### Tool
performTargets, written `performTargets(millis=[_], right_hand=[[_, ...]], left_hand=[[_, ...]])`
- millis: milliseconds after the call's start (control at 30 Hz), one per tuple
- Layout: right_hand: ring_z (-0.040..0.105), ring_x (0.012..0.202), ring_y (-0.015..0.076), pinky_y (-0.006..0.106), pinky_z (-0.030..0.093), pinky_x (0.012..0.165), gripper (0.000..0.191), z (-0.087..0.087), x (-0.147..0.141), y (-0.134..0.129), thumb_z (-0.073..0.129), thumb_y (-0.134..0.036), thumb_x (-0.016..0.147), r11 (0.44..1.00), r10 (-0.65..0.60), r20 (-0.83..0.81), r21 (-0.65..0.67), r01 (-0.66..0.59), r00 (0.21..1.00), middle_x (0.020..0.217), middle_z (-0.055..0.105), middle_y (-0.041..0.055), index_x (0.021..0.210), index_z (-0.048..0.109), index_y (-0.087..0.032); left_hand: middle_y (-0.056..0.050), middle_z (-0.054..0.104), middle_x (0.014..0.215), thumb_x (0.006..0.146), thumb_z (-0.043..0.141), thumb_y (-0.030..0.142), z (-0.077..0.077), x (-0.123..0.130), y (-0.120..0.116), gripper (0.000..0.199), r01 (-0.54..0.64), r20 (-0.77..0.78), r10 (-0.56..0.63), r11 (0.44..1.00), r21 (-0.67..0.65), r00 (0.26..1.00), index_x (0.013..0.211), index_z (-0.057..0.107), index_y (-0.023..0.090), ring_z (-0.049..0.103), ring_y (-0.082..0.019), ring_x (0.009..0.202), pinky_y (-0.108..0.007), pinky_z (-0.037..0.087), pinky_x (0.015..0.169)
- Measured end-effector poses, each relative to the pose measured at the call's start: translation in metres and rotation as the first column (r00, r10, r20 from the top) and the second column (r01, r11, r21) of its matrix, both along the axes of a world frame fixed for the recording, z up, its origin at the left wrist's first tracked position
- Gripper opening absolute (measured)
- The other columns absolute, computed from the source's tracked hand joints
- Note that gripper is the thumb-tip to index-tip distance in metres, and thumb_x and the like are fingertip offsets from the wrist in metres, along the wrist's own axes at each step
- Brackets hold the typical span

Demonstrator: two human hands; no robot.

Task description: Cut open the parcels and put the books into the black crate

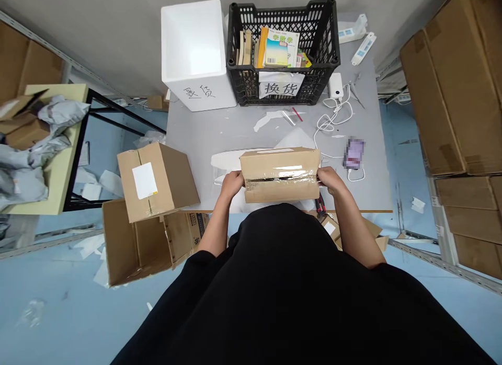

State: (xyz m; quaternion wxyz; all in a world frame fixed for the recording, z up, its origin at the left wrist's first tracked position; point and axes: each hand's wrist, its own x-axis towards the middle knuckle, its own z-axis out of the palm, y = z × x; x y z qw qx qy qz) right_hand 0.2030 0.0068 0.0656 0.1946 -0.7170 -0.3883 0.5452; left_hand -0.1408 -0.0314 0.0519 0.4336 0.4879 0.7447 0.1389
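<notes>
A taped cardboard box [280,190] is held between my two hands at the front edge of the grey table [243,127]. Shiny clear tape runs along its seam, where a dark gap shows. My left hand [232,184] grips the box's left end, fingers curled and partly hidden behind it. At the right end, my right hand [331,179] grips the box the same way, its fingertips out of sight. White paper or film lies under and behind the box. Close to my right forearm, a red and black tool [321,205] shows in part.
At the back stand a white foam box [204,90] and a black crate [282,85] with books. A labelled carton [178,177] sits at the left edge above an open carton [137,250]. A phone [353,154], cables and power strips [363,48] lie right.
</notes>
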Motion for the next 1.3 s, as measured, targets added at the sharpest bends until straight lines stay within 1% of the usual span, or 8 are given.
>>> performTargets(millis=[133, 367, 567, 700, 833, 1000, 1100, 1300], right_hand=[[0.05, 0.053, 0.0111, 0.022, 0.042, 0.052, 0.016, -0.011, -0.007, -0.002, 0.062, -0.024, 0.079, 0.994, 0.057, 0.073, -0.097, -0.05, 0.996, 0.051, 0.052, 0.0001, 0.066, 0.056, -0.016], [0.057, 0.054, 0.016, 0.023, 0.041, 0.051, 0.031, -0.045, -0.012, 0.005, 0.059, -0.041, 0.09, 0.961, 0.164, 0.229, -0.255, -0.104, 0.96, 0.054, 0.057, 0.0055, 0.078, 0.062, -0.013], [0.06, 0.056, 0.0166, 0.025, 0.047, 0.054, 0.03, -0.065, -0.009, 0.004, 0.056, -0.039, 0.09, 0.968, 0.121, 0.184, -0.238, -0.075, 0.975, 0.066, 0.066, 0.0103, 0.082, 0.063, -0.011], [0.066, 0.069, 0.0172, 0.026, 0.052, 0.065, 0.03, -0.079, 0.003, -0.007, 0.051, -0.037, 0.092, 0.98, 0.063, 0.119, -0.195, -0.039, 0.991, 0.08, 0.072, 0.0116, 0.086, 0.067, -0.012], [0.066, 0.104, 0.0236, 0.03, 0.048, 0.091, 0.029, -0.107, 0.023, -0.035, 0.048, -0.031, 0.092, 0.985, 0.163, 0.47, -0.133, -0.113, 0.867, 0.106, 0.072, 0.0143, 0.102, 0.07, -0.014], [0.053, 0.124, 0.0342, 0.041, 0.041, 0.101, 0.052, -0.139, 0.034, -0.078, 0.055, -0.039, 0.089, 0.981, 0.193, 0.711, -0.163, -0.109, 0.676, 0.129, 0.057, 0.0258, 0.128, 0.056, -0.005], [0.05, 0.123, 0.0341, 0.041, 0.039, 0.101, 0.049, -0.148, 0.035, -0.089, 0.054, -0.036, 0.089, 0.976, 0.215, 0.736, -0.177, -0.124, 0.642, 0.132, 0.053, 0.0245, 0.128, 0.052, -0.007], [0.053, 0.115, 0.0303, 0.036, 0.038, 0.097, 0.041, -0.151, 0.043, -0.089, 0.055, -0.03, 0.087, 0.977, 0.213, 0.687, -0.136, -0.165, 0.695, 0.124, 0.057, 0.0212, 0.122, 0.049, -0.01]], left_hand=[[-0.007, 0.073, 0.069, 0.08, 0.045, 0.035, -0.013, 0.002, 0.005, 0.03, -0.035, 0.005, 0.035, 0.995, -0.09, 0.999, 0.069, 0.069, 0.019, 0.07, -0.025, 0.075, -0.03, 0.048, 0.072], [-0.011, 0.071, 0.067, 0.079, 0.054, 0.043, -0.051, 0.003, 0.018, 0.031, -0.121, 0.034, 0.138, 0.941, -0.317, 0.99, 0.06, 0.06, 0.019, 0.069, -0.024, 0.061, -0.031, 0.048, 0.061], [-0.011, 0.07, 0.065, 0.083, 0.05, 0.05, -0.065, 0.001, 0.015, 0.04, -0.119, -0.016, 0.12, 0.951, -0.286, 0.993, 0.058, 0.06, 0.02, 0.069, -0.026, 0.068, -0.032, 0.047, 0.067], [-0.009, 0.072, 0.074, 0.084, 0.049, 0.052, -0.069, 0.0, 0.002, 0.041, -0.102, 0.031, 0.109, 0.98, -0.17, 0.994, 0.06, 0.059, 0.02, 0.066, -0.025, 0.081, -0.032, 0.046, 0.073], [-0.009, 0.074, 0.095, 0.087, 0.047, 0.056, -0.076, 0.003, -0.015, 0.044, -0.162, 0.243, 0.172, 0.985, -0.061, 0.955, 0.079, 0.067, 0.018, 0.064, -0.024, 0.093, -0.033, 0.048, 0.082], [-0.012, 0.066, 0.132, 0.089, 0.038, 0.074, -0.075, 0.006, -0.03, 0.066, -0.222, 0.54, 0.281, 0.96, -0.172, 0.794, 0.121, 0.066, 0.024, 0.061, -0.027, 0.12, -0.039, 0.049, 0.096], [-0.009, 0.058, 0.144, 0.09, 0.032, 0.077, -0.072, 0.005, -0.036, 0.071, -0.167, 0.62, 0.227, 0.974, -0.154, 0.751, 0.136, 0.058, 0.03, 0.053, -0.027, 0.134, -0.042, 0.046, 0.105], [-0.011, 0.052, 0.151, 0.077, 0.073, 0.053, -0.064, 0.009, -0.042, 0.084, -0.071, 0.663, 0.082, 0.997, -0.044, 0.744, 0.15, 0.043, 0.023, 0.05, -0.029, 0.137, -0.042, 0.039, 0.116]])
